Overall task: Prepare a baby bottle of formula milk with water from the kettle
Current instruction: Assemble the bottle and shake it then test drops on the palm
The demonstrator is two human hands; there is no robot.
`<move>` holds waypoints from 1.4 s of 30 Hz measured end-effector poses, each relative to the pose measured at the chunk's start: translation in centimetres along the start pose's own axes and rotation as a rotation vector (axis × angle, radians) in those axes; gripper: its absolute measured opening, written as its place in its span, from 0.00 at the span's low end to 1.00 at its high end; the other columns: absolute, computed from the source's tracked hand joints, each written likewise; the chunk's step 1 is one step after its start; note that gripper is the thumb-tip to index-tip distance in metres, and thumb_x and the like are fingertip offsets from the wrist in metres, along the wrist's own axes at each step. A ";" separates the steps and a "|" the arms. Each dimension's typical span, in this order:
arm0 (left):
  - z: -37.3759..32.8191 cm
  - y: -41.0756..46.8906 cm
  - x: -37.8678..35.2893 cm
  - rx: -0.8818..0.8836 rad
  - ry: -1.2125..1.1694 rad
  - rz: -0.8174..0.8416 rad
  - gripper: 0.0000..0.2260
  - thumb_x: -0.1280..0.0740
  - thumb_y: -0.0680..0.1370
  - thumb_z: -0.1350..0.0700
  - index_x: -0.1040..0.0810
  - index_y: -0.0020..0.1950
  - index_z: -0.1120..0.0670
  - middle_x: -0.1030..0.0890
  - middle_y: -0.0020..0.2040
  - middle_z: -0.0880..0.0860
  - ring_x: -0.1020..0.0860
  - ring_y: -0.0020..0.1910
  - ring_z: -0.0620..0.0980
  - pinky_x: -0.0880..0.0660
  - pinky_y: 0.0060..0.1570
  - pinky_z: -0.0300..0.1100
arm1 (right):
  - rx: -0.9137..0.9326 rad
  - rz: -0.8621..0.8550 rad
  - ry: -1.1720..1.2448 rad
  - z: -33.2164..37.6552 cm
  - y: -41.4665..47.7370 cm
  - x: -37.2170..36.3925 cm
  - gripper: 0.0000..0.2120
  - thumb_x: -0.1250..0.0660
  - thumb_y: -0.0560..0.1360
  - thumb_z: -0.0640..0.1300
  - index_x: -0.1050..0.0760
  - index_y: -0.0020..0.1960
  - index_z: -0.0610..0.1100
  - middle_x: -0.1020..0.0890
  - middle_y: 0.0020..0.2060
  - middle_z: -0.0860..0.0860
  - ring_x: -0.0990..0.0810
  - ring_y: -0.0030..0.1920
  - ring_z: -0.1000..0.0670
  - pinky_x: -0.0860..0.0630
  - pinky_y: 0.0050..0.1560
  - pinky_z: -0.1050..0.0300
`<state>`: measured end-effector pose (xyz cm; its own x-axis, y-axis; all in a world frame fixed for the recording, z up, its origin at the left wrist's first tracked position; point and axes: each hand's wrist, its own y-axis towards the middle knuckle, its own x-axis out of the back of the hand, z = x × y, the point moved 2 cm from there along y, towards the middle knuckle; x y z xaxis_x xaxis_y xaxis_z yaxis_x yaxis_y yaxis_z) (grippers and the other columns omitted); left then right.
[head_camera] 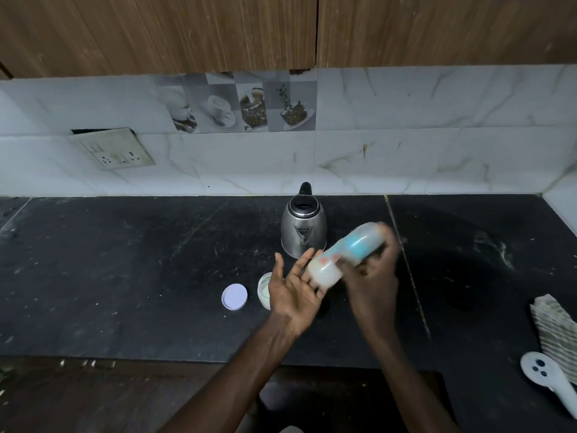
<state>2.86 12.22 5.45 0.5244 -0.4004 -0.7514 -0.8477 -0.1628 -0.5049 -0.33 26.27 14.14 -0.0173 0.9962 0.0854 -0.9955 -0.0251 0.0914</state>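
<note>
Baby bottle tilted and motion-blurred above the table, just in front of the kettle.
Right hand fingers wrapped round it; left hand fingers spread open at its lower end.

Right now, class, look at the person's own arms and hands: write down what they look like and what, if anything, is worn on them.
The left forearm and right forearm are bare, with no sleeves in view. No glove, watch or bracelet shows on the left hand or right hand. The right hand is motion-blurred, so a ring there cannot be ruled out.
</note>
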 end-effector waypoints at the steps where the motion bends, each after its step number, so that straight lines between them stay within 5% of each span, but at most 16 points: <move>1: 0.0 0.1 0.1 -0.006 0.018 -0.004 0.35 0.39 0.78 0.31 0.24 0.73 0.57 0.20 0.70 0.58 0.23 0.71 0.57 0.28 0.72 0.53 | 0.011 -0.145 0.090 0.4 1.0 0.6 0.42 0.23 0.69 0.51 0.40 0.76 0.67 0.17 0.57 0.67 0.13 0.52 0.60 0.14 0.51 0.49; 4: 0.3 0.2 0.2 0.007 0.000 -0.012 0.35 0.40 0.79 0.32 0.25 0.73 0.58 0.20 0.70 0.57 0.22 0.70 0.56 0.30 0.74 0.53 | 0.014 -0.277 0.112 0.0 1.0 0.7 0.45 0.23 0.74 0.43 0.45 0.79 0.64 0.20 0.60 0.63 0.15 0.55 0.63 0.13 0.51 0.49; 8: 0.6 0.3 0.1 0.035 -0.041 0.002 0.35 0.37 0.78 0.33 0.24 0.72 0.59 0.22 0.70 0.63 0.26 0.72 0.65 0.35 0.77 0.61 | -0.016 0.231 -0.153 -1.2 -2.1 -1.1 0.45 0.21 0.67 0.46 0.40 0.75 0.69 0.16 0.59 0.57 0.13 0.49 0.59 0.16 0.46 0.62; 11: 0.4 0.4 0.5 0.011 -0.002 -0.021 0.35 0.39 0.78 0.32 0.24 0.73 0.58 0.19 0.69 0.58 0.21 0.68 0.58 0.27 0.71 0.54 | -0.006 -0.110 0.009 0.0 0.9 0.4 0.43 0.21 0.70 0.48 0.40 0.76 0.65 0.17 0.59 0.59 0.13 0.52 0.59 0.14 0.51 0.51; 14: 0.4 0.8 0.7 0.016 -0.006 -0.036 0.35 0.40 0.79 0.31 0.24 0.73 0.57 0.20 0.70 0.58 0.23 0.71 0.57 0.34 0.77 0.54 | -0.016 -0.309 0.084 0.4 1.4 0.4 0.43 0.23 0.75 0.44 0.45 0.79 0.62 0.21 0.58 0.64 0.14 0.53 0.61 0.13 0.53 0.45; 17: 0.5 0.8 0.2 0.033 -0.042 -0.005 0.35 0.36 0.77 0.32 0.23 0.72 0.57 0.22 0.70 0.63 0.27 0.74 0.63 0.38 0.79 0.60 | -0.095 0.112 -0.103 -0.6 -1.3 -1.9 0.43 0.22 0.70 0.46 0.42 0.76 0.65 0.15 0.55 0.58 0.13 0.49 0.56 0.14 0.53 0.43; 19: 0.3 1.1 0.1 0.034 -0.048 -0.012 0.35 0.35 0.77 0.32 0.23 0.72 0.58 0.22 0.70 0.64 0.27 0.74 0.64 0.38 0.79 0.60 | -0.079 0.199 -0.115 -1.3 -1.2 -1.8 0.43 0.23 0.66 0.52 0.40 0.75 0.69 0.15 0.55 0.58 0.12 0.48 0.57 0.14 0.51 0.46; 24: -0.1 1.1 0.5 -0.005 -0.013 -0.024 0.34 0.39 0.79 0.32 0.23 0.72 0.57 0.20 0.69 0.58 0.23 0.71 0.56 0.32 0.76 0.53 | -0.049 -0.244 0.085 -1.0 2.0 -0.8 0.43 0.25 0.70 0.52 0.44 0.78 0.66 0.18 0.55 0.70 0.14 0.51 0.62 0.14 0.54 0.40; 28: -0.1 0.8 -0.2 0.000 -0.038 -0.001 0.35 0.37 0.78 0.32 0.23 0.72 0.59 0.21 0.69 0.62 0.24 0.71 0.61 0.27 0.67 0.55 | -0.083 0.202 -0.174 -2.2 1.7 -1.7 0.43 0.24 0.65 0.54 0.40 0.75 0.69 0.14 0.54 0.57 0.13 0.47 0.58 0.14 0.48 0.50; 30: -0.2 0.9 -0.2 -0.004 -0.011 -0.009 0.35 0.38 0.78 0.32 0.24 0.72 0.58 0.20 0.70 0.58 0.24 0.72 0.58 0.28 0.70 0.53 | -0.061 0.028 -0.135 -2.1 4.0 -0.1 0.42 0.25 0.65 0.56 0.38 0.74 0.68 0.15 0.56 0.56 0.13 0.48 0.60 0.14 0.48 0.52; 33: -0.5 1.0 0.6 -0.001 -0.003 -0.024 0.34 0.40 0.79 0.31 0.23 0.72 0.56 0.19 0.70 0.55 0.23 0.71 0.55 0.30 0.73 0.51 | -0.062 -0.388 0.081 -1.6 5.6 1.3 0.40 0.25 0.72 0.51 0.42 0.77 0.65 0.19 0.57 0.62 0.14 0.50 0.61 0.13 0.51 0.40; 36: -0.2 0.9 0.8 0.006 -0.028 -0.030 0.34 0.38 0.79 0.32 0.23 0.72 0.58 0.19 0.68 0.57 0.23 0.70 0.57 0.31 0.74 0.54 | -0.076 -0.035 -0.046 -2.4 2.8 -1.0 0.43 0.24 0.71 0.48 0.43 0.77 0.67 0.17 0.54 0.61 0.13 0.48 0.56 0.13 0.50 0.40; 38: -0.1 1.1 0.9 0.012 -0.068 -0.025 0.34 0.37 0.79 0.34 0.24 0.71 0.61 0.20 0.69 0.60 0.24 0.71 0.61 0.33 0.76 0.59 | -0.072 0.255 -0.149 -3.3 0.8 -1.6 0.44 0.22 0.67 0.51 0.40 0.76 0.68 0.14 0.52 0.60 0.12 0.47 0.55 0.13 0.46 0.50; 39: -0.1 1.2 0.9 0.012 -0.064 -0.028 0.33 0.38 0.79 0.34 0.23 0.70 0.61 0.20 0.69 0.60 0.24 0.72 0.61 0.33 0.76 0.59 | -0.036 0.254 -0.163 -3.7 0.8 -1.2 0.44 0.22 0.65 0.52 0.39 0.75 0.69 0.14 0.52 0.62 0.12 0.47 0.57 0.13 0.45 0.55; 42: -0.4 1.2 1.5 0.010 0.010 -0.038 0.33 0.40 0.79 0.31 0.22 0.70 0.56 0.20 0.70 0.56 0.23 0.71 0.55 0.30 0.73 0.52 | -0.120 -0.203 0.078 -4.0 2.5 0.5 0.41 0.23 0.72 0.49 0.40 0.76 0.68 0.16 0.55 0.61 0.12 0.51 0.57 0.13 0.50 0.44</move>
<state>2.61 11.06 3.91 0.5554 -0.4031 -0.7274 -0.8263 -0.1692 -0.5372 -3.23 27.05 10.49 0.1820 0.9833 -0.0004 -0.9831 0.1820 -0.0201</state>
